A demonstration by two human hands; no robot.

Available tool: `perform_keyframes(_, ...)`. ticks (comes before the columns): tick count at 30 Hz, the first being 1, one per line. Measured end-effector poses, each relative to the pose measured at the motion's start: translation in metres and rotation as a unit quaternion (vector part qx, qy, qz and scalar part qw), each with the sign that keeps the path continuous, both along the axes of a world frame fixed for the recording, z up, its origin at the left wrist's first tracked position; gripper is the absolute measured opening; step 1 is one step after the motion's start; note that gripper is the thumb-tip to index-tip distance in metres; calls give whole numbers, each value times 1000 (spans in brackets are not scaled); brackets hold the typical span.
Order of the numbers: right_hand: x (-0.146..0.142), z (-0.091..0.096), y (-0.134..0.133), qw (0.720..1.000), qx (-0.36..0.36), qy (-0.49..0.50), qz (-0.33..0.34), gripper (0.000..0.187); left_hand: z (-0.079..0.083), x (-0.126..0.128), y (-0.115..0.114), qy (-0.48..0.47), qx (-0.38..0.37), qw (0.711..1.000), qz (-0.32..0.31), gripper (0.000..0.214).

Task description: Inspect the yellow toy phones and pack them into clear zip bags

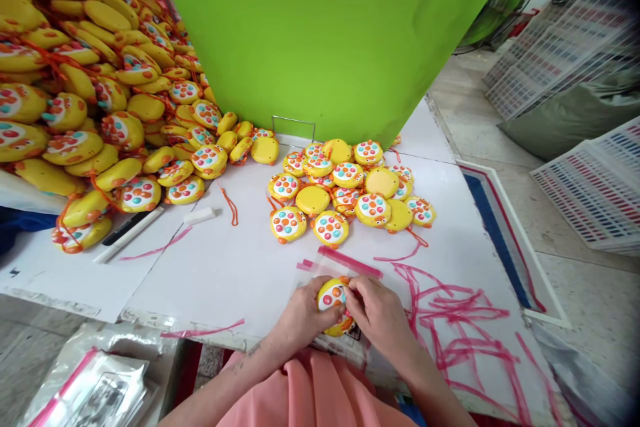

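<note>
Yellow round plastic toy with coloured buttons (333, 296) lies at 6 o'clock from the loose pile of matching toys (350, 190). We grasp it from both sides, fingers curled: left hand (304, 315) at its 9 o'clock, right hand (381, 315) at its 3 o'clock.

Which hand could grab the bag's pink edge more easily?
Probably the right hand: its fingers rest on top of the yellow toy, nearest the pink strip; the left hand cups the toy's side.
</note>
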State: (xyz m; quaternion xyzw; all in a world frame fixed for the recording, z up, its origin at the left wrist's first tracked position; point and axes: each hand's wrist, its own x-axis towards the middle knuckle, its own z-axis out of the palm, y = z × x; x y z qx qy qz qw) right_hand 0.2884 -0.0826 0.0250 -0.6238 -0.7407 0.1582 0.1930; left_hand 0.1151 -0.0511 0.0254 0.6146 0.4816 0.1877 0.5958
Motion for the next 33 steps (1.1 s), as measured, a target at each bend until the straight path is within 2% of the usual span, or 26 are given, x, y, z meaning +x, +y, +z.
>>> perform_keyframes(3, -2, 1, 1, 999, 13, -44, -9, 13, 0, 0, 0, -6, 3, 1000, 4, 37)
perform_keyframes(8, -3, 5, 2, 999, 6, -36, 4, 14, -1, -1, 0, -8, 7, 1000, -1, 39)
perform_keyframes(13, -4, 4, 3, 997, 20, -71, 1, 11, 0, 0, 1, 14, 6, 1000, 0, 39)
perform_keyframes(17, -2, 3, 4, 999, 10, -45, -13, 12, -1, 0, 0, -2, 7, 1000, 2, 37)
perform_keyframes(23, 0, 9, 3, 999, 0, -24, 28, 10, 0, -1, -1, -4, 9, 1000, 3, 39)
perform_keyframes(28, 1, 3, 3, 999, 24, -32, 3, 12, -3, -1, -1, 2, 15, 1000, 3, 39)
perform_keyframes(33, 4, 2, 3, 999, 4, -1, 32, 10, -5, -2, -1, -4, 12, 1000, 0, 41)
